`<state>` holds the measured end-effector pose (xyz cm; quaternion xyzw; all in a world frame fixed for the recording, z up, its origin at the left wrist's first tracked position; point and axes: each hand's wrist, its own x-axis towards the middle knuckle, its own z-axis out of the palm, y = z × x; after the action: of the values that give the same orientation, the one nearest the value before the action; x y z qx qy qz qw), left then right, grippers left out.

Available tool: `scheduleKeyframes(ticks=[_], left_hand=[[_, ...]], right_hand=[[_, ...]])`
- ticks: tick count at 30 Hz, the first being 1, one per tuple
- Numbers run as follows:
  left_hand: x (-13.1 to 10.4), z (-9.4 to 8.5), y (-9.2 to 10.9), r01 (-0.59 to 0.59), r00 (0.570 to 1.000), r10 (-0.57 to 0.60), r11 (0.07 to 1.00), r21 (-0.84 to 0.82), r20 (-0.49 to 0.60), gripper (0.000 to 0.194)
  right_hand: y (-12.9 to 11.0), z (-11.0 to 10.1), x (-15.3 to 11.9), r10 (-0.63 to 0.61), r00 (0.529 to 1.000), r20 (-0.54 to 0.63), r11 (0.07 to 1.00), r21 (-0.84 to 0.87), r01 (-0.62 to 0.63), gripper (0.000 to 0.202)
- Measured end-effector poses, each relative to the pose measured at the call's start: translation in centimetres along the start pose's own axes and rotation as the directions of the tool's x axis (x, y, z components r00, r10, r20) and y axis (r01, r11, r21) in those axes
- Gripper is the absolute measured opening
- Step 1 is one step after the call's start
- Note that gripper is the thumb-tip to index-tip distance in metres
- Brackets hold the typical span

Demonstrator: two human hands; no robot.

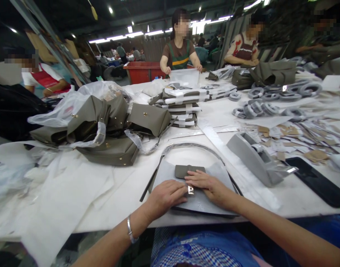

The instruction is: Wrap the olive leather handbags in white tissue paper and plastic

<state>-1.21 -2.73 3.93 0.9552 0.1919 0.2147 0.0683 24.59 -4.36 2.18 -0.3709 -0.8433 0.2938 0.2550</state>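
Observation:
A handbag [214, 200] lies flat near the table's front edge, its front covered by a pale translucent sheet. Its wrapped strap [192, 145] arches away at the back. My left hand [167, 194] rests flat on the sheet, left of a metal clasp [190, 190]. From the right, my right hand [207, 184] lies with fingers stretched over the lower edge of a small olive-grey flap [186, 171] and the area just above the clasp. Neither hand grips anything.
Olive-grey bags [109, 148] are heaped at the left, with stacked wrapped pieces [183, 107] behind. A grey tape dispenser [253, 155] and a black phone [317, 181] lie at the right, near paper scraps. A person across the table holds a white sheet [184, 78].

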Motion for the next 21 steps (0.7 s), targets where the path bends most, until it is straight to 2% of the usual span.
scheduleKeyframes(ticks=[5,9,12,16,19,21], left_hand=[[-0.1,0.2,-0.2,-0.026,1.000,0.026,0.999,-0.019,0.009,0.027],[-0.2,0.3,-0.3,-0.051,0.998,0.051,0.999,-0.011,0.024,0.033],[-0.1,0.0,-0.2,-0.076,0.992,0.076,0.997,-0.006,0.101,0.032],[0.3,-0.3,0.0,-0.051,0.975,0.052,0.999,-0.009,0.214,0.030],[0.7,-0.5,0.0,-0.032,0.968,0.036,0.999,-0.018,0.249,0.028],[0.8,-0.6,-0.1,-0.028,0.966,0.035,0.999,-0.033,0.257,0.028]], right_hand=[[0.2,0.3,-0.3,-0.026,0.999,-0.045,0.999,-0.026,0.025,0.058],[-0.2,0.7,-0.4,-0.001,1.000,0.005,0.987,-0.162,0.001,0.065],[-0.5,0.7,-0.1,0.048,0.996,0.075,0.965,-0.259,-0.027,0.062],[-0.6,0.5,0.0,0.074,0.988,0.134,0.956,-0.293,-0.032,0.059],[-1.0,-0.1,0.2,0.050,0.990,0.134,0.955,-0.297,-0.008,0.055],[-1.5,-0.6,0.4,0.005,0.993,0.116,0.959,-0.283,0.028,0.042]])
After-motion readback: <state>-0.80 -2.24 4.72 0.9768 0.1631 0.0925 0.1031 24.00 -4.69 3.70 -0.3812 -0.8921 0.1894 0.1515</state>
